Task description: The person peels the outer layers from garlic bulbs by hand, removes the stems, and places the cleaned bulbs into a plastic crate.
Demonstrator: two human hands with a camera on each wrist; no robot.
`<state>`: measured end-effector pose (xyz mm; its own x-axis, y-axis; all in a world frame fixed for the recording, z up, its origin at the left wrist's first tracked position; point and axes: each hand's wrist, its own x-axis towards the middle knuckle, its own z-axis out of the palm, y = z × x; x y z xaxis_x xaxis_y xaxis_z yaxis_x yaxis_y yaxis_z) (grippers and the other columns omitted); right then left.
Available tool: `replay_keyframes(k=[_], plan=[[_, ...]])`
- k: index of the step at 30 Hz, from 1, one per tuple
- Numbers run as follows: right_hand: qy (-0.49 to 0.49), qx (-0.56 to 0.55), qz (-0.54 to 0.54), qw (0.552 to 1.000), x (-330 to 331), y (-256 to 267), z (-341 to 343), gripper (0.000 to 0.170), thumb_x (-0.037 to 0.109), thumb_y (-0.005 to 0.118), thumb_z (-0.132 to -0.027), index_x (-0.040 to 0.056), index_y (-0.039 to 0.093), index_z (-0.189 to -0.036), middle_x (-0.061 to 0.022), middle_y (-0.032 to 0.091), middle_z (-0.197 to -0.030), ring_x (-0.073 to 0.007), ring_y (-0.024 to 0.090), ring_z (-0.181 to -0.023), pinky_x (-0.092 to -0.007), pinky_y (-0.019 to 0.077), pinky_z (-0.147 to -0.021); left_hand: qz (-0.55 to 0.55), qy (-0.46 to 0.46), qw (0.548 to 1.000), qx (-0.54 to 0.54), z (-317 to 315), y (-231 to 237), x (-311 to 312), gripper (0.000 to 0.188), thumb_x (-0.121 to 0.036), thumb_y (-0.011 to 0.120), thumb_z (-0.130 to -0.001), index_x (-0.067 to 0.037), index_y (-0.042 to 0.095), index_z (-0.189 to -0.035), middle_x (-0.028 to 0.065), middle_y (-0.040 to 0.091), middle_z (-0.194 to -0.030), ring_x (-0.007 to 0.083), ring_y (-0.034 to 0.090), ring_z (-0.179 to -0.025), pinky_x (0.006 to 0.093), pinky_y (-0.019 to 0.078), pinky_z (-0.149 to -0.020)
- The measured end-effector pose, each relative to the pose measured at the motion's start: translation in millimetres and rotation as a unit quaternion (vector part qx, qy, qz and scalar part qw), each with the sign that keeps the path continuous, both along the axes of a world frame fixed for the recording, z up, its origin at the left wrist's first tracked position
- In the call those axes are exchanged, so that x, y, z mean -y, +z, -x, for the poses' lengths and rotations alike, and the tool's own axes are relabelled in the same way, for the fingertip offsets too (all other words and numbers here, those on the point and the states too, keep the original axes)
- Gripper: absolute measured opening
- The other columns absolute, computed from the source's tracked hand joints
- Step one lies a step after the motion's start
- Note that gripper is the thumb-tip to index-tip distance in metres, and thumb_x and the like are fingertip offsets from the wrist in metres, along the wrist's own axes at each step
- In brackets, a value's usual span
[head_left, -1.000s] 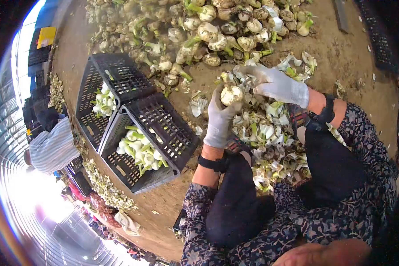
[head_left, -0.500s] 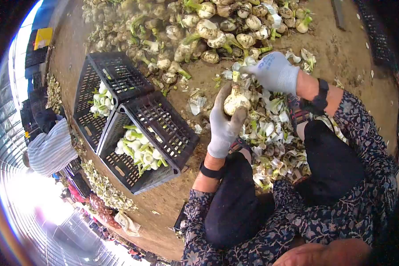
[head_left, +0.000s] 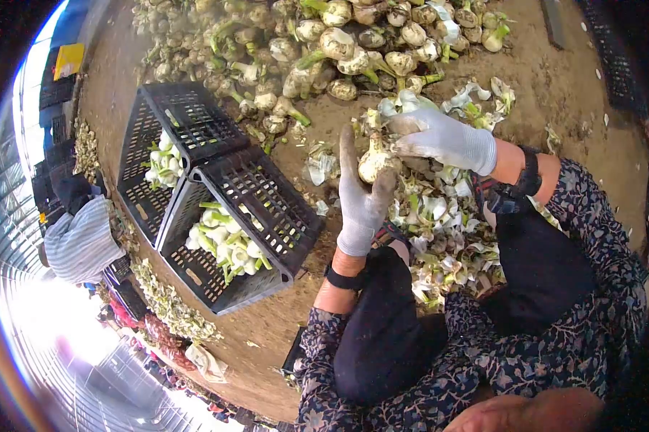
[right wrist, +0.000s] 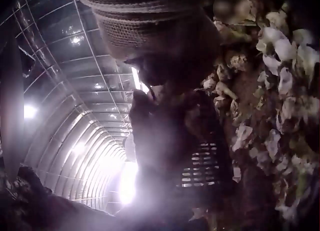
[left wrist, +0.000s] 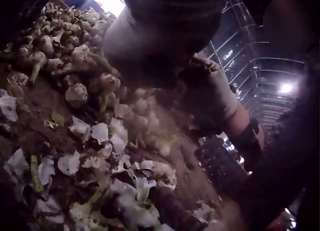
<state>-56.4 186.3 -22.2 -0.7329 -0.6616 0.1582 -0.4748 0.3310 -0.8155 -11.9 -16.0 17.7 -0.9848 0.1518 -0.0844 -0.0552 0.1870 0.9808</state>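
Note:
In the head view, my left hand [head_left: 360,209], in a white glove with soiled fingertips, holds a garlic bulb [head_left: 375,164] from below between thumb and fingers. The bulb is pale, with its short cut stem pointing up. From the right, my gloved right hand [head_left: 440,137] pinches at the bulb's upper side, near the neck; its fingertips are partly hidden. Both wrist views are dark: the left glove [left wrist: 155,41] and the right glove [right wrist: 155,36] show in them, while the bulb is hidden there.
Peeled skins [head_left: 440,209] cover the ground beneath my hands and between my feet. Beyond them lies a large heap of unpeeled garlic [head_left: 281,50]. Two black crates, one nearer [head_left: 267,205] and one farther [head_left: 195,119], lie tipped at left with white bulbs inside. Another person [head_left: 87,241] sits further left.
The left hand first shifted right and down with the bulb, turning its stem upright. My right hand rose to the stem top, then came down to the bulb's side.

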Motion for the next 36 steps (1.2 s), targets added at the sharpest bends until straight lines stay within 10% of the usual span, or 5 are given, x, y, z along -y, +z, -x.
replay_keyframes(k=[13, 22, 28, 33, 36], plan=[[0.097, 0.261, -0.038, 0.96, -34, 54, 57, 0.039, 0.009, 0.058, -0.082, 0.0071, 0.063, -0.121, -0.0082, 0.07, -0.097, -0.0125, 0.057, -0.064, -0.0288, 0.0488, -0.064, -0.141, 0.029, 0.982, 0.122, -8, 18, -5, 0.098, -0.042, 0.069, -0.082, 0.005, 0.013, -0.148, 0.0151, 0.047, -0.129, 0.017, 0.056, -0.101, 0.028, 0.0472, -0.088], [-0.027, 0.179, 0.003, 0.983, 3, 41, 23, 0.051, 0.028, 0.072, -0.081, -0.0021, 0.058, -0.119, -0.0168, 0.065, -0.1, -0.0239, 0.059, -0.088, -0.0354, 0.0463, -0.081, 0.156, -0.032, 0.985, -0.066, -6, 15, -10, 0.092, -0.007, 0.067, -0.077, 0.006, 0.009, -0.147, 0.0231, 0.035, -0.144, 0.0256, 0.044, -0.127, 0.036, 0.0351, -0.106], [-0.06, 0.132, 0.003, 0.989, 9, 27, 14, 0.044, 0.03, 0.071, -0.082, -0.0057, 0.06, -0.107, -0.0182, 0.065, -0.095, -0.0246, 0.06, -0.083, -0.035, 0.0456, -0.077, -0.135, 0.049, 0.977, 0.158, -12, 18, -11, 0.077, -0.032, 0.062, -0.086, 0.002, 0.024, -0.144, 0.018, 0.048, -0.133, 0.0256, 0.053, -0.114, 0.0369, 0.0421, -0.097], [-0.063, 0.213, 0.051, 0.974, 13, 28, 11, 0.03, 0.022, 0.063, -0.085, 0.0017, 0.064, -0.108, -0.0159, 0.066, -0.095, -0.0273, 0.06, -0.092, -0.0366, 0.0456, -0.081, -0.591, 0.063, 0.7, 0.396, -6, -5, 8, 0.075, -0.06, 0.047, -0.09, -0.003, 0.039, -0.138, 0.009, 0.059, -0.107, 0.0149, 0.059, -0.082, 0.0272, 0.0515, -0.065], [-0.125, 0.24, 0.138, 0.953, 23, 18, 3, 0.029, 0.021, 0.06, -0.086, 0.0039, 0.064, -0.109, -0.0174, 0.065, -0.096, -0.0333, 0.061, -0.096, -0.0395, 0.0463, -0.081, -0.536, 0.049, 0.778, 0.325, -4, -4, 4, 0.062, -0.051, 0.049, -0.093, -0.005, 0.043, -0.134, 0.0059, 0.06, -0.098, 0.0146, 0.058, -0.075, 0.0271, 0.0509, -0.061]])
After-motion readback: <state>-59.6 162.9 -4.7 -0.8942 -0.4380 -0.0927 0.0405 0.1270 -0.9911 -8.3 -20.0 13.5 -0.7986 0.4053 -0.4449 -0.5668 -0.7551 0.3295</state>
